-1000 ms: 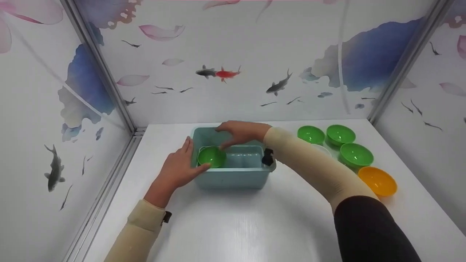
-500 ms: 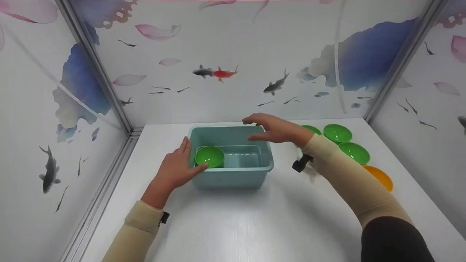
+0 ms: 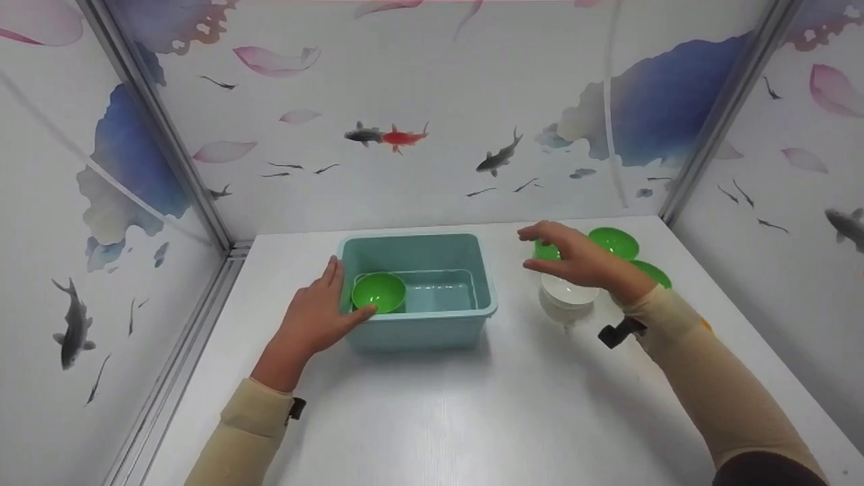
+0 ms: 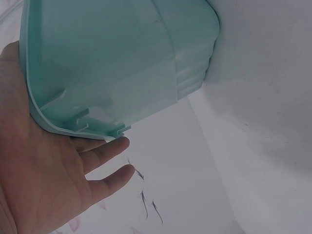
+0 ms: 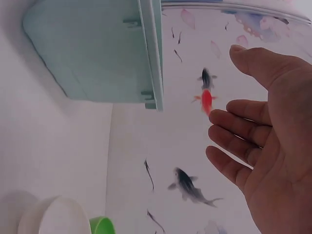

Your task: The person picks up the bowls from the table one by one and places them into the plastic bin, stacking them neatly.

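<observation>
A light teal plastic bin (image 3: pixel 418 334) stands on the white table. My left hand (image 3: pixel 314 317) rests at its front-left corner, fingers stretched along the left side and thumb lying over the front rim. The left wrist view shows those fingers (image 4: pixel 105 183) fairly straight beside the rim. Inside the bin, at the left front, sits a green bowl (image 3: pixel 379 291). My right hand (image 3: pixel 574 258) hovers over the bowls right of the bin, fingers apart and holding nothing. Just below it is a white bowl (image 3: pixel 570 291); another green bowl (image 3: pixel 545 250) is partly hidden behind the fingers.
Two more green bowls, one at the back (image 3: pixel 613 243) and one partly covered by the wrist (image 3: pixel 651 273), stand at the right. Only a sliver of an orange bowl (image 3: pixel 707 325) shows beside the right forearm. Printed panels (image 3: pixel 432 182) enclose the table.
My right hand has moved out of the bin, away from the green bowl there, and across to the right over the other bowls. My left hand stays at the bin's corner.
</observation>
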Tool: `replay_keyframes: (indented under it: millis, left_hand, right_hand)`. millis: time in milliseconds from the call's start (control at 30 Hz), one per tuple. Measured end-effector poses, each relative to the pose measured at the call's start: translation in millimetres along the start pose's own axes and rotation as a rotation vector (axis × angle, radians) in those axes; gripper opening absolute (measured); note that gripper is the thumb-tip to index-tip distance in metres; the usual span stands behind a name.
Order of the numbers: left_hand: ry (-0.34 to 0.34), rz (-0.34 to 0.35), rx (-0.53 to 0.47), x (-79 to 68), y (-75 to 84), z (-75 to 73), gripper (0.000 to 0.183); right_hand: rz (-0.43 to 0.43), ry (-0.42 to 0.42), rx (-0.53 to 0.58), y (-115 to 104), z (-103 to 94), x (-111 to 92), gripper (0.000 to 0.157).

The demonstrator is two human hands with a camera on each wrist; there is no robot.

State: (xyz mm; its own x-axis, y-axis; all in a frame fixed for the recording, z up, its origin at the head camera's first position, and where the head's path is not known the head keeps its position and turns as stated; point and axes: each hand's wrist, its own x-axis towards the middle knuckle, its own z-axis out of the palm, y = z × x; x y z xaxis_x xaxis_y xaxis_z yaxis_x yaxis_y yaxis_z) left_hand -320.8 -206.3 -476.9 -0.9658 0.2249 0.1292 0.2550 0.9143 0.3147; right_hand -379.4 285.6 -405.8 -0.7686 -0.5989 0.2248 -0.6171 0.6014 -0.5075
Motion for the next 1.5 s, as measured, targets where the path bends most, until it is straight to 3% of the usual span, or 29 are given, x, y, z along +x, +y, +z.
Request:
replay_keyframes:
  millis: [133, 367, 633, 1033, 1500]
  left_hand:
    - [0.002, 0.002, 0.017, 3.6, 0.1, -0.8, 0.129]
    - [0.005, 0.008, 0.011, 6.4, 2.0, -2.6, 0.129]
    - [0.005, 0.014, 0.010, 7.5, 2.7, -0.7, 0.128]
    - [-0.002, 0.008, -0.003, 2.6, 0.6, 1.6, 0.124]
    - [0.000, 0.006, -0.004, 0.6, -2.1, 1.7, 0.124]
  right_hand:
    - [-0.038, 0.075, -0.015, 13.7, -7.8, -25.3, 0.052]
    - [0.092, 0.151, -0.002, 29.6, -21.1, -71.9, 0.046]
    - [0.161, 0.253, -0.026, 49.9, -28.0, -117.5, 0.043]
    - [0.231, 0.340, -0.054, 80.0, -30.1, -157.9, 0.046]
    - [0.403, 0.309, -0.021, 105.1, -37.2, -200.9, 0.057]
